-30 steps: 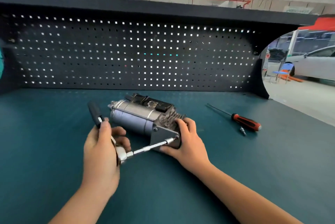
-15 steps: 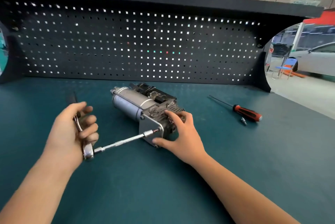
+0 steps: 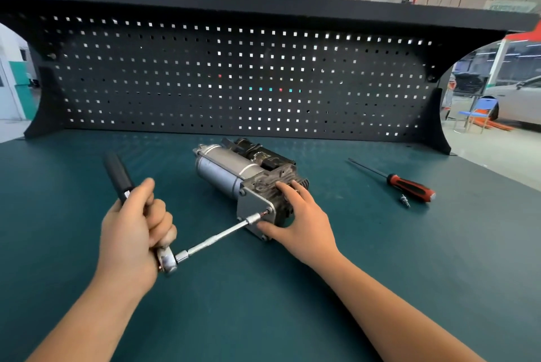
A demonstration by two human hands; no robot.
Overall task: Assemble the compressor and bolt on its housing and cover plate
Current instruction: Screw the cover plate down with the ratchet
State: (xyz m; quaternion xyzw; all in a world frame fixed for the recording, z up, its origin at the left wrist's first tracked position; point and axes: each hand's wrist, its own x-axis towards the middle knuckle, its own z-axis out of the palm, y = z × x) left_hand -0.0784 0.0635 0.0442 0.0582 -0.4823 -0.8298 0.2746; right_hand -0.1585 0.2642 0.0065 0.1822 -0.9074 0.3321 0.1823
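Chromed steel showed under the curled fingers (image 3: 162,219) of the left hand (image 3: 131,232), clamped round the ratchet (image 3: 167,262) just above its head, the black grip jutting past the thumb. From there an extension bar (image 3: 216,240) reached to a socket (image 3: 254,218) seated on a bolt in the cover plate (image 3: 252,202) at the near end of the compressor (image 3: 225,169). The right hand (image 3: 304,224) lay over that same end, fingers (image 3: 288,188) spread and nearly straight, pressing it down. The step looked like tightening a cover-plate bolt; the next swing would call for a square socket and a compressor held from rolling. It lay on its side on the teal bench mat (image 3: 292,309), a red-handled screwdriver (image 3: 409,186) and a small bit (image 3: 405,201) well to its right, a black pegboard (image 3: 234,83) behind it, and a workshop with a white car (image 3: 521,104) beyond.
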